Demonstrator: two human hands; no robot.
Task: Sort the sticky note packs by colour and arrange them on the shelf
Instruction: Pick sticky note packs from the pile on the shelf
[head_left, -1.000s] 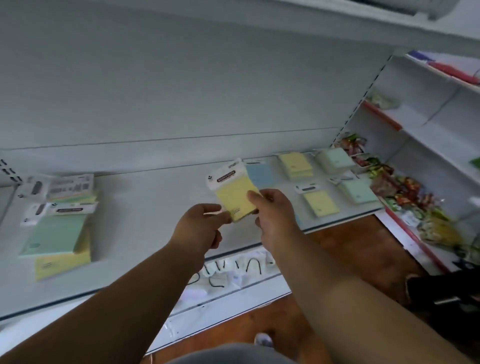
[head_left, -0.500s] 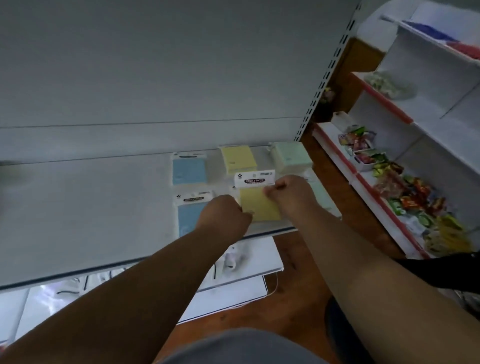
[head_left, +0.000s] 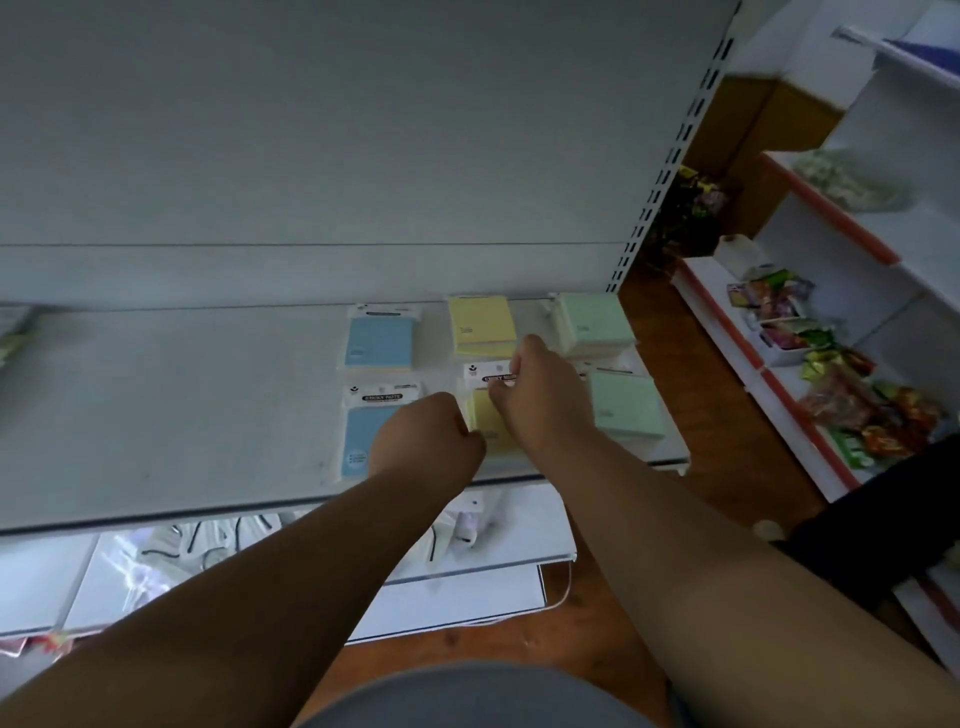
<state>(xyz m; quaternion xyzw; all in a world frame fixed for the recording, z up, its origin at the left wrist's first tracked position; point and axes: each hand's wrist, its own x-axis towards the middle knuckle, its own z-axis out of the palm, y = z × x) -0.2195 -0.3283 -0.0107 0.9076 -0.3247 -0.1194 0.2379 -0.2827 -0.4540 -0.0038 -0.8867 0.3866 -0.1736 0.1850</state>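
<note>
On the white shelf (head_left: 182, 415) the packs lie in colour columns. Two blue packs, one at the back (head_left: 379, 343) and one in front (head_left: 363, 431). A yellow stack (head_left: 480, 325) sits at the back, with a yellow pack (head_left: 485, 415) in front of it. My right hand (head_left: 540, 395) pinches that front yellow pack at its white header card. My left hand (head_left: 428, 436) is closed against the pack's left edge and covers part of the front blue pack. Green packs lie at the back right (head_left: 592, 322) and front right (head_left: 626, 405).
More packs show blurred at the shelf's far left edge (head_left: 13, 332). A lower shelf (head_left: 467, 561) holds white packaged items. To the right stands a second rack (head_left: 831, 291) with snack bags (head_left: 862, 410). The floor (head_left: 691, 415) is brown wood.
Both hands carried the yellow pack from mid-air rightwards and down onto the shelf, in front of the yellow stack. The view swung right, away from the mixed pile on the left.
</note>
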